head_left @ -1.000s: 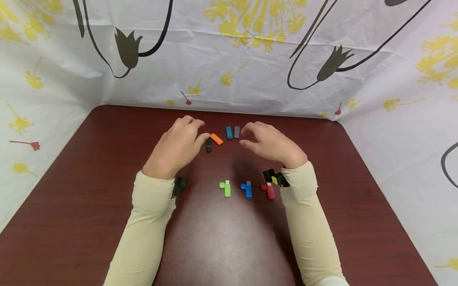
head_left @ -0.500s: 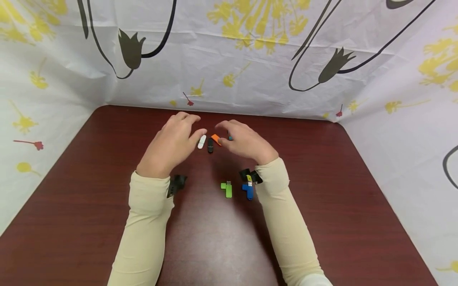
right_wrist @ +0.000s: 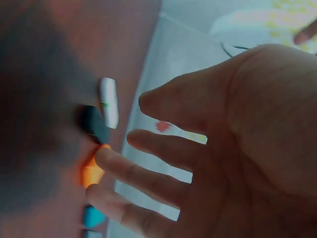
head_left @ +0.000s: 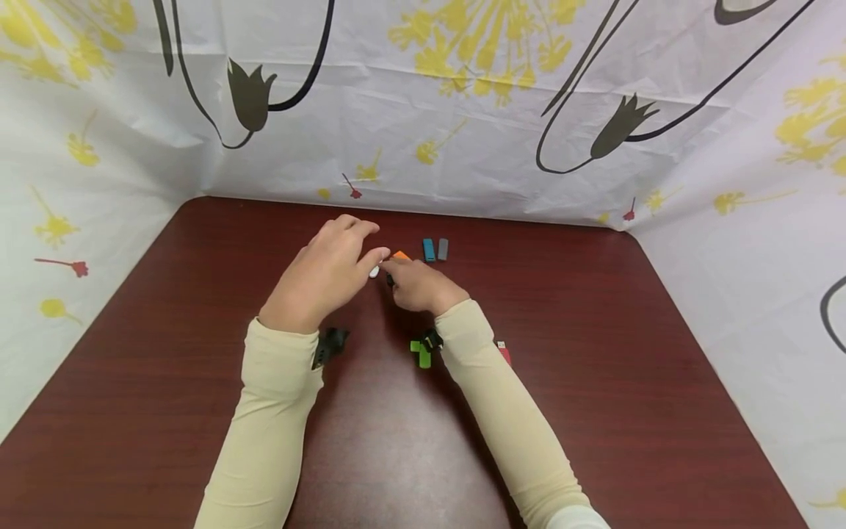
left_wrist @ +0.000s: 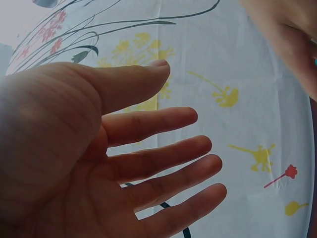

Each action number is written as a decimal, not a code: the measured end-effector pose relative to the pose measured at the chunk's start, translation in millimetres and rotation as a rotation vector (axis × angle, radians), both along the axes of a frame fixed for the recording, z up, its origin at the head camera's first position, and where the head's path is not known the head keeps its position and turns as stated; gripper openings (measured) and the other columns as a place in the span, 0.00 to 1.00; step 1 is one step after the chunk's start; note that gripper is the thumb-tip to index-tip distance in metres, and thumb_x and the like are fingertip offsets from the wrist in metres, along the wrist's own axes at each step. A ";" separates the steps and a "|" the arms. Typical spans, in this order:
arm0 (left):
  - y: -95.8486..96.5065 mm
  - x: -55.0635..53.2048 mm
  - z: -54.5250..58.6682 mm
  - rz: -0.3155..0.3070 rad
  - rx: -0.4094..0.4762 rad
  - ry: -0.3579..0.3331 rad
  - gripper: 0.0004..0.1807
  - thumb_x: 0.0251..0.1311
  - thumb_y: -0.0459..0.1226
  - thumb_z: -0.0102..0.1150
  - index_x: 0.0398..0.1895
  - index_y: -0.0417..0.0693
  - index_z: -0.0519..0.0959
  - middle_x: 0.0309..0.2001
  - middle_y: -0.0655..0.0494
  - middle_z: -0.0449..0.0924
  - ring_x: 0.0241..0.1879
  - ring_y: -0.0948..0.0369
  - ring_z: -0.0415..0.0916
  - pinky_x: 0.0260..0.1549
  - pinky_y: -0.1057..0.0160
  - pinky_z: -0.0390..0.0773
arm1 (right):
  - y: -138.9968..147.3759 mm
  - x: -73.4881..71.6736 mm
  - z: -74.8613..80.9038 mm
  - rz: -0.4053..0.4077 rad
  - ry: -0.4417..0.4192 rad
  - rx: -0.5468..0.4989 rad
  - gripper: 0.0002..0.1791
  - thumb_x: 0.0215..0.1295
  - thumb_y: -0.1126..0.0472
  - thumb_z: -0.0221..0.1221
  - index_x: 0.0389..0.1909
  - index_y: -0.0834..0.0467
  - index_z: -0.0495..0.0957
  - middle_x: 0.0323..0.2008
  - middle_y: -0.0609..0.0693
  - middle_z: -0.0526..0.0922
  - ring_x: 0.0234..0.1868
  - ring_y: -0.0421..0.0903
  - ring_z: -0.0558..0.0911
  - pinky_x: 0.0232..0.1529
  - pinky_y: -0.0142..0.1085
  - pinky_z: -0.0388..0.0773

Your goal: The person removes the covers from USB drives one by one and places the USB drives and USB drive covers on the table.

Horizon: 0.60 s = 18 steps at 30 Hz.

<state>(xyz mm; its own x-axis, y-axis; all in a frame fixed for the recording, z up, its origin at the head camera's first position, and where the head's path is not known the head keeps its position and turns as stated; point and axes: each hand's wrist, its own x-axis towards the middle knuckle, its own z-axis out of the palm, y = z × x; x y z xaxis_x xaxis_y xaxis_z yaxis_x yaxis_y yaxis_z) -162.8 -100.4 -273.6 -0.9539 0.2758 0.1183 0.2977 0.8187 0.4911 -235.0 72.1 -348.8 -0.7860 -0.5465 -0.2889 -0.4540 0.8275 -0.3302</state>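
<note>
In the head view my left hand [head_left: 322,278] hovers at the left of a back row of USB flash drives, its fingers spread and holding nothing, as the left wrist view confirms. My right hand [head_left: 421,285] reaches over that row, its fingers close to the black USB flash drive [head_left: 390,281]. The right wrist view shows those fingers extended, with nothing between thumb and fingertips. Beside the black drive lie a white USB flash drive [right_wrist: 109,102] and an orange USB flash drive [head_left: 401,255], both partly covered by hands in the head view.
Farther right in the row lie a teal USB flash drive [head_left: 429,250] and a grey USB flash drive [head_left: 443,249]. Nearer the front are a green USB flash drive [head_left: 424,358] and a red USB flash drive [head_left: 505,355], partly behind the right sleeve. A patterned white sheet [head_left: 489,162] walls the brown table [head_left: 370,441].
My right hand has moved left and downward, from beside the grey drive to the black one. The right forearm now covers the blue drive in front. My left hand has barely shifted.
</note>
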 end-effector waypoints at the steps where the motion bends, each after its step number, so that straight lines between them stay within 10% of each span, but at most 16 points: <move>1: -0.1 0.3 -0.3 0.000 0.000 0.001 0.25 0.83 0.43 0.54 0.75 0.41 0.75 0.74 0.41 0.72 0.75 0.43 0.67 0.67 0.37 0.77 | -1.5 -0.8 -3.2 -0.002 -0.010 0.014 0.36 0.81 0.70 0.46 0.86 0.54 0.57 0.82 0.57 0.66 0.70 0.55 0.78 0.76 0.46 0.72; 6: -1.2 1.4 -0.2 0.005 -0.003 0.011 0.25 0.83 0.43 0.55 0.74 0.41 0.75 0.73 0.41 0.73 0.75 0.43 0.67 0.67 0.37 0.77 | -6.5 -3.6 -11.7 -0.016 -0.034 0.073 0.34 0.82 0.68 0.47 0.86 0.54 0.59 0.84 0.55 0.62 0.85 0.54 0.62 0.84 0.49 0.61; 18: -0.4 1.8 -0.2 0.006 -0.008 -0.019 0.25 0.83 0.45 0.54 0.75 0.42 0.75 0.74 0.43 0.72 0.76 0.44 0.66 0.68 0.38 0.76 | 6.7 -2.4 2.2 0.027 -0.071 0.028 0.28 0.80 0.70 0.44 0.77 0.61 0.72 0.65 0.60 0.83 0.65 0.52 0.80 0.69 0.43 0.76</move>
<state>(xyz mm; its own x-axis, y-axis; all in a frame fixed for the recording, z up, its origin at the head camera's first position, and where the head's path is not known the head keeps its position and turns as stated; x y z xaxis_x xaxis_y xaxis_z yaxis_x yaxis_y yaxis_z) -161.0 -100.9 -273.7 -0.9577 0.2706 0.0979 0.2830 0.8245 0.4901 -237.4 78.9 -346.5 -0.7482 -0.5581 -0.3588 -0.4527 0.8248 -0.3388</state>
